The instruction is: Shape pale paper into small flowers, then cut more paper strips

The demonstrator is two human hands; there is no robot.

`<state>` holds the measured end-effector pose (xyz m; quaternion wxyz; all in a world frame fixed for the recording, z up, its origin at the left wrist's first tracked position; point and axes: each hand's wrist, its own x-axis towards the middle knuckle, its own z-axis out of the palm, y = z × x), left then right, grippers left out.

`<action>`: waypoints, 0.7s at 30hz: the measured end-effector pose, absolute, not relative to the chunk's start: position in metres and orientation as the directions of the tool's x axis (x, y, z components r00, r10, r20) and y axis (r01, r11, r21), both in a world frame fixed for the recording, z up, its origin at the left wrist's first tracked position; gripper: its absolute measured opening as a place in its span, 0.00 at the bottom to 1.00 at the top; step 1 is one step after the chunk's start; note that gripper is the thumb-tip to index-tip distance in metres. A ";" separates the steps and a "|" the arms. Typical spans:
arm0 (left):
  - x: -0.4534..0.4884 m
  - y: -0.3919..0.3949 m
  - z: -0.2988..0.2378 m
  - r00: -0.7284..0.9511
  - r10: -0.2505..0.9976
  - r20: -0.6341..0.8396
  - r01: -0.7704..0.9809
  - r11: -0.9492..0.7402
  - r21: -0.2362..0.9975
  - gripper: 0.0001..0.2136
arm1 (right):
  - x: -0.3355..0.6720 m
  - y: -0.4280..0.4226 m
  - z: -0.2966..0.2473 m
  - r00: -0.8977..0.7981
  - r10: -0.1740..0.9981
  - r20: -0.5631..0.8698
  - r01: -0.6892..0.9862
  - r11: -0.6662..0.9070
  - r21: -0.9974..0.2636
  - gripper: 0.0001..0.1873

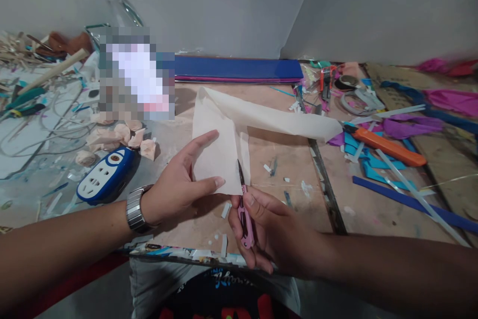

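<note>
A cream sheet of thin paper [216,147] is folded over at the near side, and a long strip of it stretches away to the right. My left hand [182,174] grips the folded part, with thumb and index finger on top and the other fingers hidden. In my right hand [265,214] is a small pair of pink-handled scissors [246,229]. Their dark blades point away from me and lie at the right edge of the folded paper, near its lower corner. How far the blades are apart is hard to make out.
A blue-and-white power socket [108,174] and crumpled peach paper pieces [121,135] lie on the left. Behind are a stack of blue sheets [239,69] and a red-capped bottle [121,5]. An orange utility knife [388,146], tape roll [360,102] and coloured scraps cover the right.
</note>
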<state>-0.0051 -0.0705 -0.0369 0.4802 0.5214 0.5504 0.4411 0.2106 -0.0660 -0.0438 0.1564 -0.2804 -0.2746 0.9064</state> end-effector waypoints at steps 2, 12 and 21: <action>-0.005 -0.071 -0.037 0.011 0.998 -0.060 0.130 0.058 0.990 0.38 | 0.210 -0.066 -0.042 -0.787 0.446 -0.426 -0.138 -0.801 -0.583 0.17; -0.002 -0.072 -0.032 0.016 0.994 -0.105 0.054 0.104 0.993 0.39 | 0.209 -0.064 -0.037 -0.749 0.444 -0.492 -0.034 -0.767 -0.641 0.31; -0.001 -0.073 -0.033 0.111 0.970 -0.216 -0.102 0.228 0.968 0.43 | 0.208 -0.063 -0.033 -0.697 0.461 -0.550 -0.017 -0.777 -0.629 0.30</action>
